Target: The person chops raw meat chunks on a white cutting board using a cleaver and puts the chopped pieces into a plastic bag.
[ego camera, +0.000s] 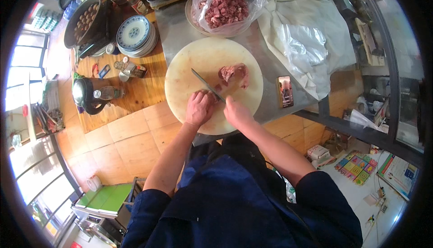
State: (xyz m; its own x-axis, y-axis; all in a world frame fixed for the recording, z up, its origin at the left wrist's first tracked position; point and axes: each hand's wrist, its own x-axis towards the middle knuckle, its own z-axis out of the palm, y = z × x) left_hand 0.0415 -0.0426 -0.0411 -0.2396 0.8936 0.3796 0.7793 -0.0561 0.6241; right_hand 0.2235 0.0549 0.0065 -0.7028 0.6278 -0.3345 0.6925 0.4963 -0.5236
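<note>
A round, pale chopping board (182, 62) lies before me on a metal table. My right hand (236, 112) is closed round the handle of a knife (206, 84), whose blade points up and to the left over the board. My left hand (200, 107) presses on a piece of raw meat (215, 98) just beside the blade, its fingers partly hiding the meat. Further up on the board lie more pieces of raw meat (233, 72). Beyond the board, a clear plastic bag of diced raw meat (226, 9) rests in a round bowl (188, 11).
Left of the board, a wooden table (142, 89) holds stacked plates (134, 33), glass bottles (110, 93), a dark kettle (88, 95) and a pan of eggs (84, 19). A phone (285, 91) and a pale cloth (284, 8) lie on the metal table (267, 107) at right.
</note>
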